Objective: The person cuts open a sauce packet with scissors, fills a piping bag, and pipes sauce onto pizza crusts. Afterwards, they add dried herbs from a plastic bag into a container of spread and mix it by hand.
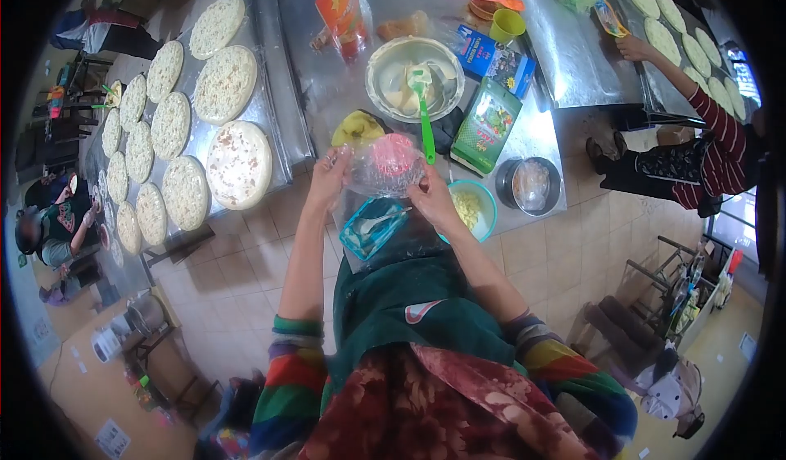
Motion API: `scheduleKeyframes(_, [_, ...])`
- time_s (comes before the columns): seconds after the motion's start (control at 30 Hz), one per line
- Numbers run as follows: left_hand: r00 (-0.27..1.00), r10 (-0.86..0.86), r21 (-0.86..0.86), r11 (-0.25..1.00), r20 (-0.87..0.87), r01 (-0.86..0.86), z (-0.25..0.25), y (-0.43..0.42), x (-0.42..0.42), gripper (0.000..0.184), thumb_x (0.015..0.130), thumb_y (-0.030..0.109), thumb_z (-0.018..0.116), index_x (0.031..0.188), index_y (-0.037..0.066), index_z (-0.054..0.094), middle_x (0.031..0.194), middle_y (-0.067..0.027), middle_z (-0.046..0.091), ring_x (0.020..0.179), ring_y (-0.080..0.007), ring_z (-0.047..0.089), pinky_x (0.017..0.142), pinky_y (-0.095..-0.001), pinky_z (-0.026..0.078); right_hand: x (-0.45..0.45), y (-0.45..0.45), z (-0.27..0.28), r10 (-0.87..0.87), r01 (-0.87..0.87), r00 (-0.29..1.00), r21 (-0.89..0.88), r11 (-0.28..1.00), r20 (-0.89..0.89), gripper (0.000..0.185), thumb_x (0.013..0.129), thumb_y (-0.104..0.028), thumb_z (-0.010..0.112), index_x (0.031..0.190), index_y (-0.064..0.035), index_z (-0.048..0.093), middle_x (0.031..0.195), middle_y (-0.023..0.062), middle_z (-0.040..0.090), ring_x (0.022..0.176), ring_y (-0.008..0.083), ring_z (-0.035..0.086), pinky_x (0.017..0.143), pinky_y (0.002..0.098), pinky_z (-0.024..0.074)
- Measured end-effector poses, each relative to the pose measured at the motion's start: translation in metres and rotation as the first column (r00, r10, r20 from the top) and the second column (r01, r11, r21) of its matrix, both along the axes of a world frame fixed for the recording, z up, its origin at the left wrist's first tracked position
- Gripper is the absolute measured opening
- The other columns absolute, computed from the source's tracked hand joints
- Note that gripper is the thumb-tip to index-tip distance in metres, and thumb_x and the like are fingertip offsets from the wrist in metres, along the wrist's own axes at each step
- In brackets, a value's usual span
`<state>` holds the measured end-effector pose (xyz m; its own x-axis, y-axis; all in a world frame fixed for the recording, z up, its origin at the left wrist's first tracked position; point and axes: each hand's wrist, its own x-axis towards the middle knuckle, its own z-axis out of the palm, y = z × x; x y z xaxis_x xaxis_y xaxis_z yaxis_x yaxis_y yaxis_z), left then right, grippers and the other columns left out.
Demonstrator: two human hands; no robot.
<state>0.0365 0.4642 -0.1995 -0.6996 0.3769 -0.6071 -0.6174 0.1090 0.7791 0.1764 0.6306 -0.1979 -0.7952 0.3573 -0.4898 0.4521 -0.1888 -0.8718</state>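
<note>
A clear plastic bag (372,183) with a pink item (393,154) in or behind it is stretched between my two hands. My left hand (329,177) pinches its left edge, and my right hand (434,198) grips its right side. Just beyond the bag stands a metal bowl (377,71) of creamy mixture, with a green spatula (426,124) leaning in it. A yellow cloth-like item (358,128) lies beyond my left hand. Below the bag is a blue tray (360,243) with a utensil; a turquoise-rimmed bowl (489,206) of pale yellow pieces sits beside my right hand.
Round topped breads (225,85) cover the left table. A green box (487,124), blue box (476,51), round tin (532,206) and orange pouch (342,10) stand around the work area. One person's hand (632,48) is at the right table; others are at far left.
</note>
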Motion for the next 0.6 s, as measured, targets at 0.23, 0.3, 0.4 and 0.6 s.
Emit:
scheduleKeyframes(0.23, [0.96,0.27,0.066,0.959,0.069,-0.275,-0.032,0.028,-0.008,0.024,0.093,0.03,0.053,0.104,0.009,0.054,0.087,-0.001,0.061,0.075,-0.011,0.058,0.062,-0.0274,0.047,-0.003,0.011,0.004,0.042,-0.02,0.995,-0.233,0.972,0.091,0.07,0.078,-0.004,0.056,0.141,-0.0013,0.025,0.072,0.0033,0.053,0.059,0.0093,0.047,0.052,0.025,0.0381])
scheduleKeyframes(0.3, [0.982,0.19,0.092,0.977,0.004,-0.19,-0.047,0.029,-0.016,0.026,0.094,0.031,0.051,0.105,0.008,0.054,0.088,-0.0015,0.061,0.075,-0.0116,0.058,0.064,-0.0282,0.048,-0.003,0.013,0.001,0.081,-0.068,0.994,-0.18,0.981,0.066,0.071,0.078,-0.005,0.056,0.141,-0.0013,0.024,0.072,0.004,0.053,0.059,0.0102,0.047,0.053,0.0254,0.0387])
scheduleKeyframes(0.4, [0.991,0.137,0.154,0.979,0.009,-0.136,-0.055,0.026,-0.018,0.027,0.095,0.032,0.049,0.105,0.007,0.054,0.084,-0.0008,0.06,0.072,-0.0109,0.057,0.064,-0.0277,0.047,0.004,0.01,-0.002,0.187,-0.188,0.98,0.015,0.982,0.064,0.076,0.079,-0.006,0.058,0.144,-0.0057,0.018,0.071,0.004,0.051,0.061,0.0104,0.048,0.055,0.0248,0.0403])
scheduleKeyframes(0.6, [0.991,0.133,-0.045,0.99,-0.022,-0.134,-0.085,0.011,-0.015,0.023,0.095,0.029,0.049,0.1,0.007,0.057,0.074,0.0017,0.056,0.062,-0.0089,0.054,0.054,-0.0251,0.045,0.009,-0.006,-0.025,0.167,-0.168,0.986,0.092,0.982,0.014,0.071,0.077,-0.003,0.057,0.14,-0.0028,0.024,0.089,0.0109,0.059,0.075,0.0156,0.056,0.07,0.0287,0.0453])
